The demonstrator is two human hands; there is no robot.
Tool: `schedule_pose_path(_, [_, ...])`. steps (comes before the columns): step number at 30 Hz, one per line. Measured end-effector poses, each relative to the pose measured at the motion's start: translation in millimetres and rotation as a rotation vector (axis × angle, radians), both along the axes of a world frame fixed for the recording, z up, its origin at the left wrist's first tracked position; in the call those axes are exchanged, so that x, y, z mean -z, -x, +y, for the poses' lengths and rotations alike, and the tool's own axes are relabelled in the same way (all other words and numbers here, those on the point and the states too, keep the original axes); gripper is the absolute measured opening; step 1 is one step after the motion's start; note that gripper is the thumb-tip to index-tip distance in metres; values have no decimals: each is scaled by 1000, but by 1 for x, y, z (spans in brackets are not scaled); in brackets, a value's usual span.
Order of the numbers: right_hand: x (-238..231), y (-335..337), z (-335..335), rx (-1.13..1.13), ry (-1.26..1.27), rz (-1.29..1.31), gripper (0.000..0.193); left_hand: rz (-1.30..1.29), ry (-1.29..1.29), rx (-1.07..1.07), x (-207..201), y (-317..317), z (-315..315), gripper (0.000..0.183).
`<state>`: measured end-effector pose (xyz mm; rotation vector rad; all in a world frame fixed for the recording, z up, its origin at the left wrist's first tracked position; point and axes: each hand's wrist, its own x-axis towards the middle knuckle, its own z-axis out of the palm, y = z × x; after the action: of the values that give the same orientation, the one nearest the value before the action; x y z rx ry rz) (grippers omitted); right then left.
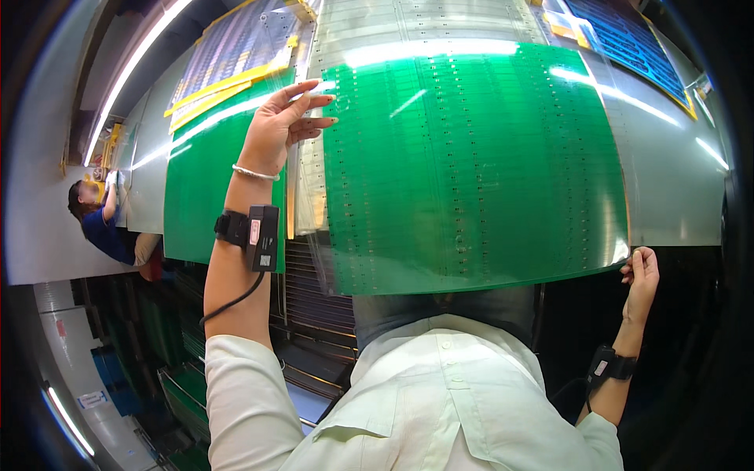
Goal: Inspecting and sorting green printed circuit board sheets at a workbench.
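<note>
A large green sheet [503, 180] lies in front of me under a glossy clear film, with rows of small dark marks over it. Its near edge bows toward my waist. My right hand [642, 275] pinches its near right corner; whether the film alone or both layers are between the fingers I cannot tell. My left hand [284, 122] is over the sheet's left edge toward the far side, its fingers stretched out and apart, the tips at the film's border. Beside that edge runs a pale strip [311, 180] with a yellowish side.
Another green sheet [212, 177] lies to the left. Yellow-edged patterned panels stand at the far left [236, 59] and far right [632, 43]. A person in dark blue [106, 228] works at the grey table's [145, 188] left end. Below is a slatted rack [318, 286].
</note>
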<state>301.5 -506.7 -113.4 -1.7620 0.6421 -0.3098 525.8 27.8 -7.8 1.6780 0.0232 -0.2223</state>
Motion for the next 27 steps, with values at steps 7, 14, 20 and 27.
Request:
schedule_pose_path(7, [-5, 0, -4, -12, 58, 26, 10, 72, -12, -12, 18, -2, -1, 31])
schedule_pose_path(14, [-4, 3, -11, -14, 59, 30, 11, 96, -18, 13, 25, -9, -3, 32])
schedule_pose_path(20, [-2, 7, -14, 9, 142, 52, 11, 171, 53, 16, 39, -14, -8, 34])
schedule_pose_path(27, [-7, 5, -9, 46, 141, 82, 9, 211, 76, 36, 50, -16, -9, 36])
